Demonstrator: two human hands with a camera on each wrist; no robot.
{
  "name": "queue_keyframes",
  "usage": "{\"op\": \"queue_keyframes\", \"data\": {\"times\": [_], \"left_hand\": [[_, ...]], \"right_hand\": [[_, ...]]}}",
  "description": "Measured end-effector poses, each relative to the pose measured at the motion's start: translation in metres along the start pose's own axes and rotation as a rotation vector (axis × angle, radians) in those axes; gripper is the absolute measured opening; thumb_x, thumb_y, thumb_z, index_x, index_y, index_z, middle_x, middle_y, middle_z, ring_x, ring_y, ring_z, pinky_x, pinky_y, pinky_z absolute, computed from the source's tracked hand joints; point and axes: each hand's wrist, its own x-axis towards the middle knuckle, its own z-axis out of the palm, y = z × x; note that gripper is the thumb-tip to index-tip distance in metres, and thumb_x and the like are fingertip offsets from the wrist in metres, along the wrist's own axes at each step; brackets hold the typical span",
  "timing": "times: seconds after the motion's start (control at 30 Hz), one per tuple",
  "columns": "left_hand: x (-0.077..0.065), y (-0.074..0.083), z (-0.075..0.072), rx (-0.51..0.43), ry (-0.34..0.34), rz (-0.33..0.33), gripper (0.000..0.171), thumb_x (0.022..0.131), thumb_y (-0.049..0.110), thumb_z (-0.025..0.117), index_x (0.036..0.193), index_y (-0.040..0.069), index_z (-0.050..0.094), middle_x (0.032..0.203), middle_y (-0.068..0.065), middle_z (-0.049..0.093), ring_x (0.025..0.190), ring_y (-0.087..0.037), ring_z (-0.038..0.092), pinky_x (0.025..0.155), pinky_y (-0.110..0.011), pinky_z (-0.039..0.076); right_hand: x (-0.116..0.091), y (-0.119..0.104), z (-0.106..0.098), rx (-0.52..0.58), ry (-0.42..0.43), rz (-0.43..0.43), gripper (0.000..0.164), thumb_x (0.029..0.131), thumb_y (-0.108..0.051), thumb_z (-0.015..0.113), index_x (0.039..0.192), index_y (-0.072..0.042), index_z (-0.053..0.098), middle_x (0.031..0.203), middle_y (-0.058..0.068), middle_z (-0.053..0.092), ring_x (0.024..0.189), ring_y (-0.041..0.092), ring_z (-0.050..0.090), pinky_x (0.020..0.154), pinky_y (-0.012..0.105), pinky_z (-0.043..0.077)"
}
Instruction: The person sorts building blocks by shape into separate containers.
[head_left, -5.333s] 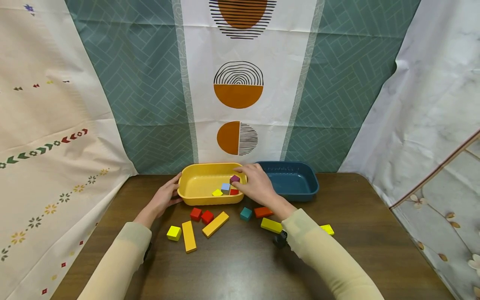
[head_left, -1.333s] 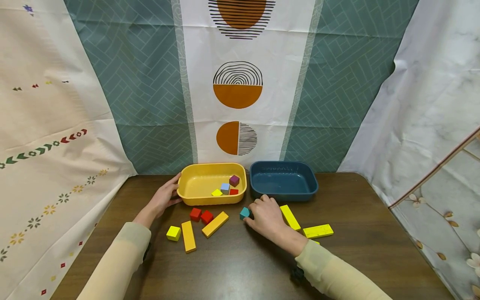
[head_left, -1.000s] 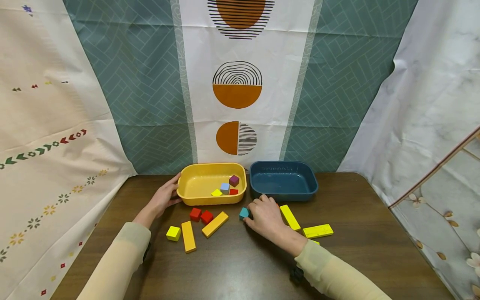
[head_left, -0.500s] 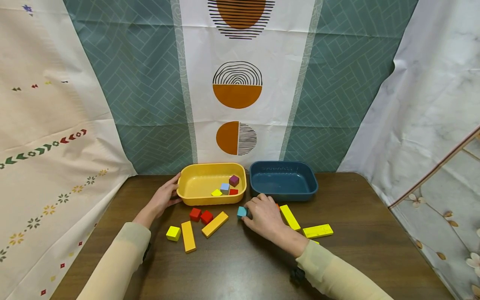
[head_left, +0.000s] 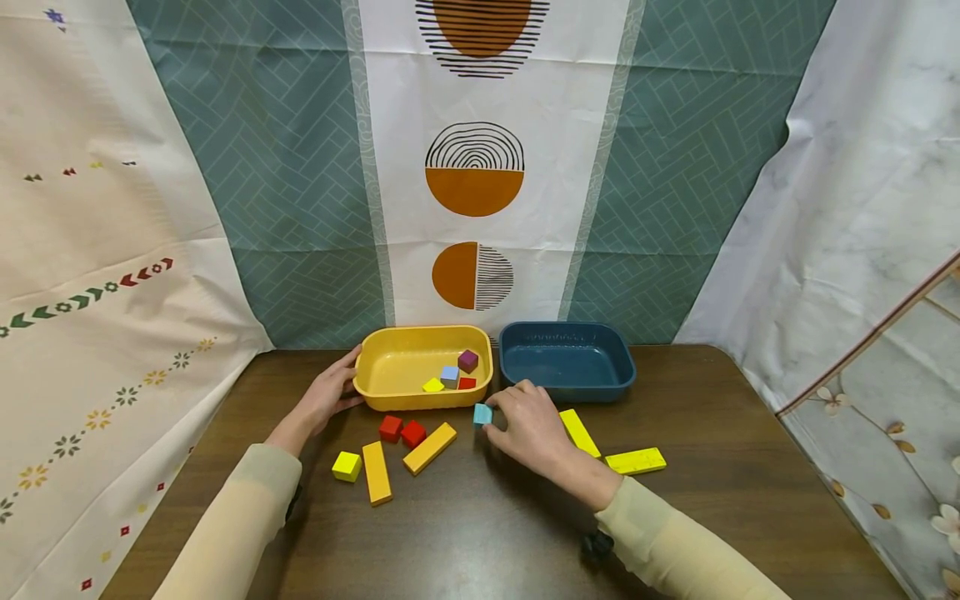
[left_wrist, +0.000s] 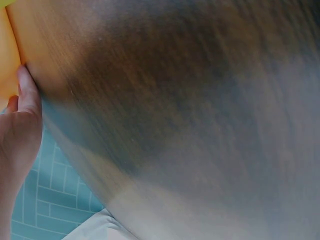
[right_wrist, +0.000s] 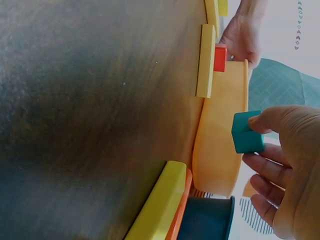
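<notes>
My right hand (head_left: 531, 427) pinches a teal cube (head_left: 482, 416) between thumb and fingers, in front of the yellow bin's right end. In the right wrist view the teal cube (right_wrist: 247, 132) is held by the thumb on one face and fingertips on another. My left hand (head_left: 327, 397) rests against the left end of the yellow bin (head_left: 390, 402), its fingers fairly straight along the wall. Inside that bin lie a purple cube (head_left: 468, 361), a light blue cube (head_left: 449, 377), a yellow block (head_left: 433, 385) and a red block (head_left: 467, 383).
A dark blue bin (head_left: 570, 393) stands right of the yellow one. Two red cubes (head_left: 391, 428), a yellow cube (head_left: 347, 467) and two orange-yellow bars (head_left: 377, 473) lie at front left. Yellow bars (head_left: 636, 462) lie right of my right hand; an orange bar (right_wrist: 179, 210) shows in the right wrist view.
Earlier, my right hand put the purple cube into the yellow bin, then came down to the teal cube. Now it has raised the teal cube slightly. My left hand has stayed at the bin.
</notes>
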Motion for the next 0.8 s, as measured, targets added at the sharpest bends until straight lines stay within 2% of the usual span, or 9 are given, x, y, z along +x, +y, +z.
{"op": "queue_keyframes", "data": {"times": [0.23,0.4,0.8], "left_hand": [[-0.004,0.009,0.001,-0.022,-0.014,-0.015,0.059,0.111,0.018,0.033,0.166,0.026,0.014,0.171,-0.011,0.009,0.142,-0.044,0.038,0.112,-0.059,0.036],[-0.009,0.016,0.003,-0.036,-0.023,-0.025,0.06,0.11,0.015,0.033,0.166,0.021,0.012,0.171,-0.014,0.008,0.142,-0.046,0.037,0.112,-0.061,0.034],[0.001,0.0,-0.001,0.0,-0.008,-0.005,0.058,0.111,0.022,0.035,0.165,0.029,0.015,0.171,-0.009,0.011,0.143,-0.041,0.039,0.111,-0.057,0.039]], "right_hand": [[0.0,0.001,-0.004,0.03,0.044,-0.029,0.03,0.084,-0.033,0.084,0.106,-0.014,0.077,0.099,0.0,0.075,0.093,0.018,0.052,0.077,0.033,0.043],[0.0,0.003,-0.007,0.03,0.084,-0.046,0.03,0.084,-0.033,0.084,0.106,-0.015,0.077,0.097,-0.004,0.074,0.092,0.017,0.051,0.076,0.032,0.042],[0.005,0.005,-0.02,0.054,0.143,-0.042,0.027,0.084,-0.031,0.082,0.105,-0.015,0.078,0.096,-0.005,0.074,0.093,0.017,0.052,0.075,0.032,0.042]]}}
